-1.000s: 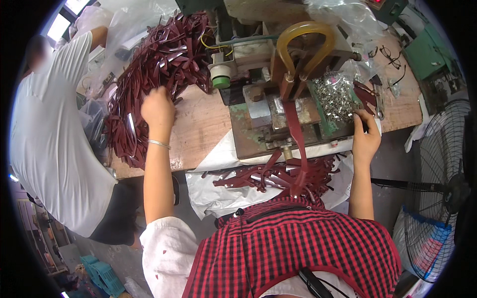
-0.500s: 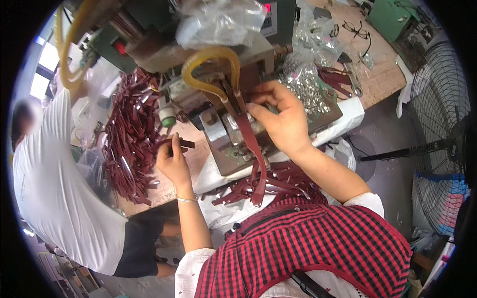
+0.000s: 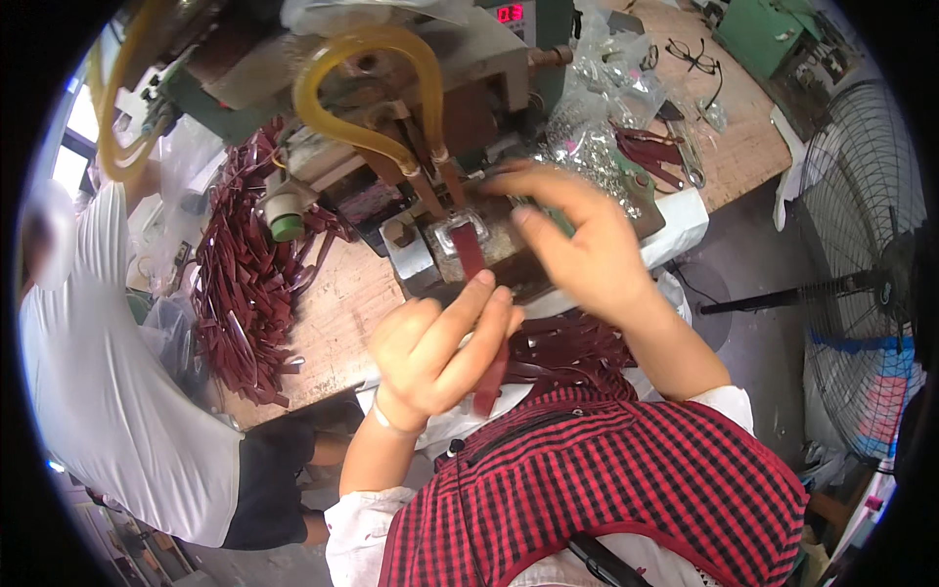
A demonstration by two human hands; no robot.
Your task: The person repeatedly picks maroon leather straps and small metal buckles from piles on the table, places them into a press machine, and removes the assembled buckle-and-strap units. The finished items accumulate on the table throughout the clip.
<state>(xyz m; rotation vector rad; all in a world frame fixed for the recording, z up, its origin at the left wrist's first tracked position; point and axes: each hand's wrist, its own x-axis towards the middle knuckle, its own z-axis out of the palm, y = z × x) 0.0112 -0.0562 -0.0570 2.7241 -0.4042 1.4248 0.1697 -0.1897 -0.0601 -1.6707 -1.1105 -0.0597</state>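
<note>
In the middle, a maroon leather-like strap (image 3: pixel 469 256) has its far end at a small metal frame (image 3: pixel 452 235) on the press bed. My left hand (image 3: pixel 435 352) is closed on this strap at about its middle, and the near part hangs below the fingers toward my apron. Over the bed's right side is my right hand (image 3: pixel 597 245), slightly blurred, thumb and fingers apart, with nothing seen in it. Two press arms (image 3: pixel 435 186), joined by a looped yellow hose (image 3: pixel 367 44), stand just beyond the strap's end.
Heaped maroon straps (image 3: pixel 249 293) cover the table's left part; more straps (image 3: pixel 572 352) lie before the press. Small shiny metal pieces (image 3: pixel 587 147) are piled at right. Eyeglasses (image 3: pixel 693 56) lie farther back. A fan (image 3: pixel 861 284) stands right; another person (image 3: pixel 117 372) works left.
My left hand has come right from beside the heap to the strap at the press. My right hand has drawn back slightly to the right. The press arms and hose have shifted left in view.
</note>
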